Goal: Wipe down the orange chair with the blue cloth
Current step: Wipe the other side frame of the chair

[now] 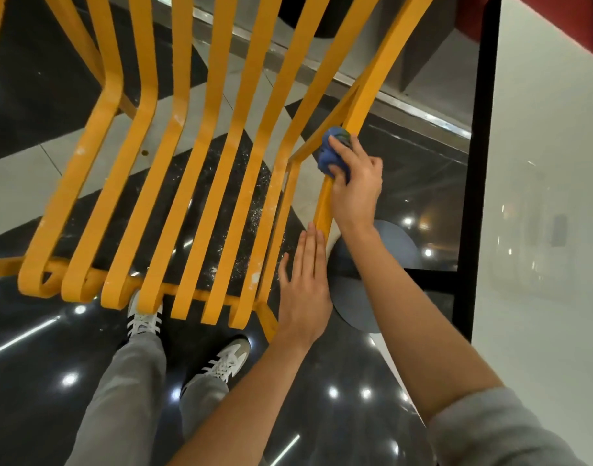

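Right of centre in the frame, the right hand (354,183) grips a bunched blue cloth (332,153), fingers and thumb curled round it, and presses it onto the outermost right slat of the orange chair (201,163), just where that slat bends from seat up into backrest. Part of the cloth bulges out above and to the left of the knuckles; the rest is hidden under the palm. Below it, the left hand (303,287) lies flat and open, fingers straight and held together, thumb spread to the left, with the fingertips (311,230) touching the lower end of the same slat at the front right corner of the seat.

The chair fills the upper left and middle of the frame. It is made of parallel flat slats whose long axes run from the rolled front edge at lower left, near the person's feet, up and to the right, then kink and rise to the top edge of the frame as the backrest. Pale scuffs mark several slats.

Under the front edge stand two white trainers (226,361) with dark stripes below grey trouser legs (127,398). The glossy floor (36,381) of black and pale tiles shows through the gaps, bright with light reflections. A white wall panel (550,196) with a black edge fills the right side.
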`<state>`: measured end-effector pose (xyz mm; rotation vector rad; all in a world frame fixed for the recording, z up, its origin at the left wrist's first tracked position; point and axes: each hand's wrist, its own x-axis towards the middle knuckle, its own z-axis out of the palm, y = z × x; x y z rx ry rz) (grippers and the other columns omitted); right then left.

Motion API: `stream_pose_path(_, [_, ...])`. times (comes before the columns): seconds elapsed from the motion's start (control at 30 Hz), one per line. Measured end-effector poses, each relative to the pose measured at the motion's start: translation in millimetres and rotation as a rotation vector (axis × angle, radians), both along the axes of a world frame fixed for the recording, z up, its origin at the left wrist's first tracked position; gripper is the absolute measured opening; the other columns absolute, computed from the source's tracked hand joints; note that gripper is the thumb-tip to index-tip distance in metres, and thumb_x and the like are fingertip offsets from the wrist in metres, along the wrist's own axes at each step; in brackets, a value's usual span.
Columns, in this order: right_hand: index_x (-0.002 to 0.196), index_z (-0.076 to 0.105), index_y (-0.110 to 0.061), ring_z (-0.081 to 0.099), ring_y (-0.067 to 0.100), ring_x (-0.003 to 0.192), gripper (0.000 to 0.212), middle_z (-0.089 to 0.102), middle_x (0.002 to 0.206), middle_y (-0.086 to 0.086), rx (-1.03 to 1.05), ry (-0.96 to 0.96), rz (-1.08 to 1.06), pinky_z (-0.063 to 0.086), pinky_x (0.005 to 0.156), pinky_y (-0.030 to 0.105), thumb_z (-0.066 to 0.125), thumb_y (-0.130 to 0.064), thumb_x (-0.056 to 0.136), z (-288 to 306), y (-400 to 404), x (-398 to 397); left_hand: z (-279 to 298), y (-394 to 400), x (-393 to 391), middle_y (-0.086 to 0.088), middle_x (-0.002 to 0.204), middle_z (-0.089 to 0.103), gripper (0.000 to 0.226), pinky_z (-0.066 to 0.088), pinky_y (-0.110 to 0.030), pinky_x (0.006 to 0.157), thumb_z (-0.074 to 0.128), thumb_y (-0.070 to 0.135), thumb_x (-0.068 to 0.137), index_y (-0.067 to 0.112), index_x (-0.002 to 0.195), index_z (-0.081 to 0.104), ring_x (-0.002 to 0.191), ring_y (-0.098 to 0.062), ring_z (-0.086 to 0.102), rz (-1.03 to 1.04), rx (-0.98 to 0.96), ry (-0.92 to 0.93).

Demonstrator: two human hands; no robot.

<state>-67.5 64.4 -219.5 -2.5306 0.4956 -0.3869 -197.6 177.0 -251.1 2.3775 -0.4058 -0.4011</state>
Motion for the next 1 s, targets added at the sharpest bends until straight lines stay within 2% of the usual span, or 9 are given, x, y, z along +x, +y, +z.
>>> stream_pose_path(0.17, [0.124,0.069,-0.017,0.056,0.024,0.097,0.044,0.061,0.137,0.009,-0.011,0.061,0.206,0.035,0.090,0.005,0.068,0.004,0.086,-6,-12,-54,6,0,1,-0.010,0.164,0.005,0.070,0.033,-0.052,0.112,0.036,0.013,0.092,0.005,0.155,0.008,0.151,-0.023,0.010,-0.006,0.008,0.001])
stream_pose_path(0.27, [0.124,0.069,-0.018,0.055,0.026,0.097,0.046,0.060,0.138,0.010,-0.038,0.008,0.100,0.036,0.089,0.004,0.066,0.006,0.085,-4,-26,-10,7,-1,2,-0.009,0.164,0.005,0.067,0.035,-0.052,0.111,0.032,0.011,0.093,0.006,0.155,0.009,0.151,-0.022,0.011,-0.003,-0.012,-0.005])
stream_pose_path(0.33, [0.123,0.070,-0.017,0.051,0.028,0.107,0.043,0.057,0.140,0.010,-0.029,-0.028,0.046,0.044,0.097,0.017,0.065,0.005,0.086,-1,-21,21,5,0,1,-0.008,0.164,0.006,0.063,0.034,-0.051,0.111,0.027,0.013,0.095,0.006,0.155,0.010,0.151,-0.021,0.011,0.002,0.005,-0.021])
stream_pose_path(0.43, [0.117,0.073,-0.014,0.046,0.033,0.116,0.040,0.062,0.134,0.008,-0.189,0.010,0.270,0.047,0.096,0.034,0.064,0.007,0.084,-6,-9,1,7,-1,1,-0.009,0.164,0.008,0.062,0.034,-0.052,0.111,0.028,0.013,0.095,0.005,0.155,0.012,0.151,-0.022,0.011,-0.004,0.010,-0.025])
stream_pose_path(0.5, [0.116,0.073,-0.015,0.048,0.034,0.114,0.039,0.065,0.132,0.004,-0.213,0.042,0.375,0.044,0.096,0.030,0.065,0.006,0.084,-9,-11,-27,9,0,1,-0.010,0.164,0.008,0.065,0.035,-0.052,0.111,0.034,0.012,0.093,0.005,0.155,0.014,0.151,-0.024,0.011,-0.012,0.017,-0.028])
stream_pose_path(0.6, [0.118,0.073,-0.016,0.048,0.032,0.111,0.040,0.064,0.133,0.005,-0.110,-0.011,0.184,0.035,0.100,0.014,0.065,0.006,0.086,-13,-14,-14,8,1,3,-0.011,0.164,0.009,0.067,0.036,-0.053,0.110,0.039,0.010,0.092,0.004,0.154,0.015,0.151,-0.025,0.012,-0.008,0.022,-0.035])
stream_pose_path(0.7, [0.119,0.072,-0.015,0.043,0.030,0.118,0.043,0.062,0.136,0.005,-0.030,-0.020,0.038,0.036,0.106,0.019,0.063,0.009,0.085,-14,2,5,4,1,2,-0.012,0.164,0.010,0.065,0.034,-0.053,0.111,0.038,0.013,0.094,0.004,0.154,0.015,0.151,-0.025,0.012,-0.018,0.026,-0.036])
stream_pose_path(0.9, [0.118,0.072,-0.017,0.050,0.029,0.111,0.037,0.064,0.133,0.003,-0.022,-0.029,0.226,0.048,0.096,0.029,0.070,0.001,0.086,-8,-14,-47,5,0,1,-0.011,0.164,0.010,0.063,0.037,-0.054,0.109,0.029,0.014,0.094,0.005,0.155,0.014,0.150,-0.026,0.014,-0.017,0.034,-0.029])
stream_pose_path(1.0, [0.117,0.072,-0.017,0.051,0.030,0.110,0.039,0.063,0.133,0.005,0.033,-0.062,0.057,0.044,0.095,0.019,0.067,0.004,0.085,-9,-11,-22,3,0,2,-0.011,0.164,0.008,0.065,0.036,-0.053,0.110,0.032,0.013,0.094,0.005,0.155,0.012,0.151,-0.026,0.013,-0.011,0.027,-0.042])
